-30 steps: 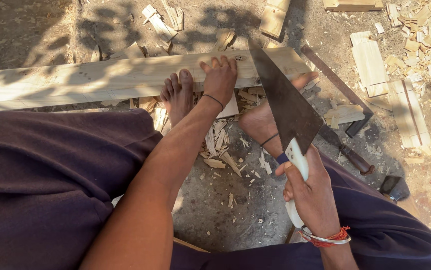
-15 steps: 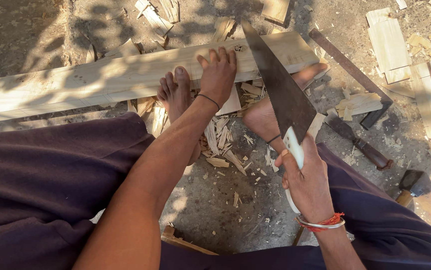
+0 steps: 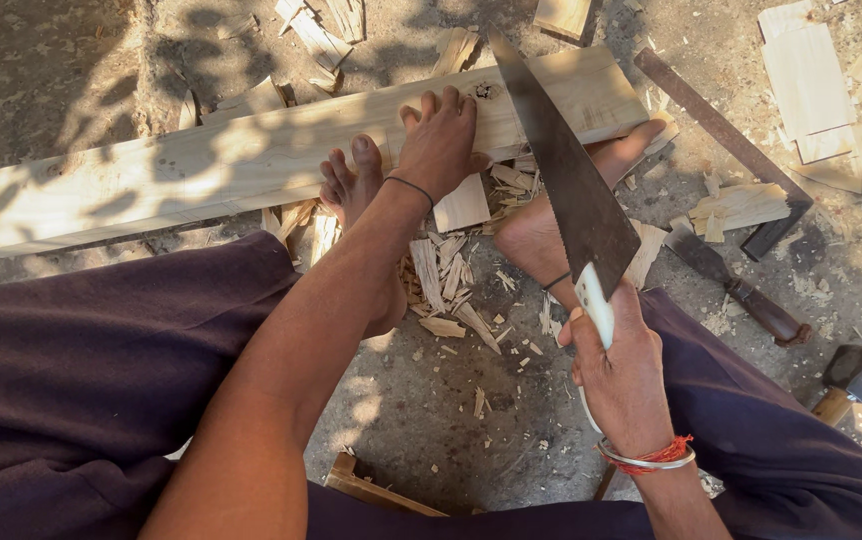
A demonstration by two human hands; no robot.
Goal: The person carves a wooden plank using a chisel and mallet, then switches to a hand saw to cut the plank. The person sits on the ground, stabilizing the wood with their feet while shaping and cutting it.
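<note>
A handsaw (image 3: 563, 175) with a dark blade and a pale handle is gripped by the right hand (image 3: 619, 375), whose fingers are wrapped fully around the handle. The blade is slanted up and away from that hand, and its far end is laid across the top of a long pale wooden beam (image 3: 251, 160) near the beam's right end. A metal bangle and red threads are worn on the right wrist.

The left hand (image 3: 441, 140) is pressed flat on the beam just left of the blade, with the fingers spread over the far edge near a dark knot in the wood; nothing is held in it. A thin dark band is worn on the left wrist.

The beam is laid on rough ground, running from the left side toward the upper right. The toes of one bare foot (image 3: 351, 185) are set against its near face, just left of the left hand, while the other bare foot (image 3: 551, 225) is placed under the blade, its toes reaching toward the beam's right end. Wood chips (image 3: 446, 285) are scattered between the feet.

To the right, a chisel with a dark wooden handle (image 3: 741, 290), a flat metal square (image 3: 726, 140) and a hammer head (image 3: 856, 372) are seen on the ground, with wooden offcuts (image 3: 806, 75) beyond them.
</note>
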